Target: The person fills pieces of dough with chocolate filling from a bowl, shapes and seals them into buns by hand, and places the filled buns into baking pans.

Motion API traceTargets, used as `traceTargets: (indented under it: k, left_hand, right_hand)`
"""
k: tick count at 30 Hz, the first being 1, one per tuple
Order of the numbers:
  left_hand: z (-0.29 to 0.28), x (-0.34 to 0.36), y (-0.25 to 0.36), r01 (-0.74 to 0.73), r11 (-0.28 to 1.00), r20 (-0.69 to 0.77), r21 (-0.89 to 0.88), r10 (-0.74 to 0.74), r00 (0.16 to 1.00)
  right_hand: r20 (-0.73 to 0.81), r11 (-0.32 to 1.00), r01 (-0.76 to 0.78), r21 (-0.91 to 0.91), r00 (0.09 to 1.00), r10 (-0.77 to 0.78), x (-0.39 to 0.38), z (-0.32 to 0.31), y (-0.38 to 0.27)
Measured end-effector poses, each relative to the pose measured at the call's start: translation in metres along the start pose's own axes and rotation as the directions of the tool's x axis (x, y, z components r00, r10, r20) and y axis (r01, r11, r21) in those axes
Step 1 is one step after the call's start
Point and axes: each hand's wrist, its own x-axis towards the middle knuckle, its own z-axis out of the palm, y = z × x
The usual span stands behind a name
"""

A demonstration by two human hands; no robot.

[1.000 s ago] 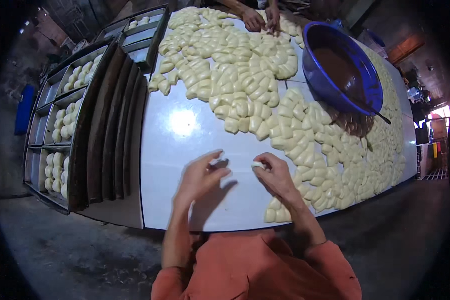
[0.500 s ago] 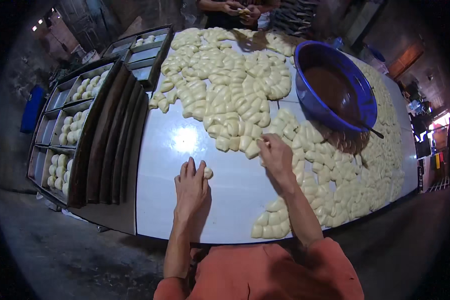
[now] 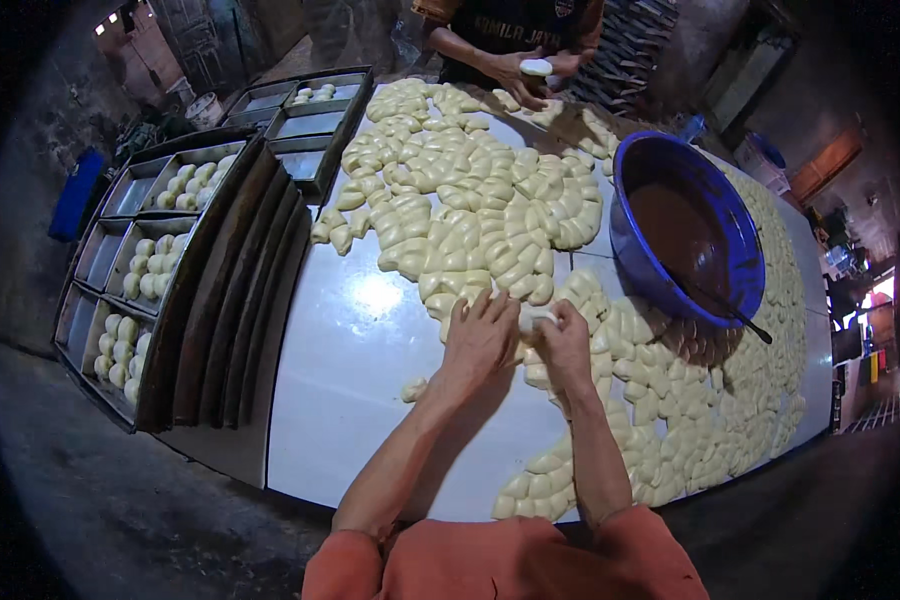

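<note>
My right hand (image 3: 567,347) pinches a pale dough piece (image 3: 534,317) between thumb and fingers, just above the table. Beside it, my left hand (image 3: 480,337) is open, palm down, with its fingertips at the near edge of the spread of dough pieces (image 3: 470,180). Whether the left fingers press on any dough is hard to see, as the hand covers that spot. One small lump of dough (image 3: 413,390) lies apart on the white tabletop (image 3: 340,360), left of my left forearm.
A blue basin (image 3: 625,225) of brown filling, with a dark-handled utensil (image 3: 750,325), stands at right. More dough (image 3: 670,440) spreads around it. At left are divided trays (image 3: 100,250) holding dough balls (image 3: 120,345). Across the table, a co-worker's hands (image 3: 530,75) hold a dough piece.
My left hand has moved right and away from the small lump, to beside my right hand. The right hand now holds a dough piece slightly lower in view. The view has shifted a little.
</note>
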Motion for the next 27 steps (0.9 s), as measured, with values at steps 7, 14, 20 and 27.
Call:
traceTargets:
  k: [7, 14, 20, 27]
  left_hand:
    - [0.032, 0.008, -0.002, 0.064, 0.991, 0.093, 0.116, -0.075, 0.993]
    - [0.025, 0.001, 0.008, 0.133, 0.988, 0.081, 0.084, -0.140, 0.987]
    - [-0.032, -0.005, 0.037, 0.360, 0.386, 0.283, -0.849, -0.243, 0.928]
    - [-0.043, -0.012, 0.041, 0.360, 0.386, 0.227, -0.849, -0.350, 0.909]
  right_hand:
    - [-0.068, 0.849, 0.062, 0.524, 0.997, -0.030, -0.014, -0.038, -0.022]
    - [-0.116, 0.776, 0.272, 0.569, 0.961, -0.251, -0.030, -0.052, -0.079]
    - [0.231, 0.941, -0.006, 0.339, 0.970, -0.077, -0.039, -0.029, -0.056]
    - [0.070, 0.994, 0.093, 0.053, 0.993, -0.097, -0.052, -0.012, -0.065]
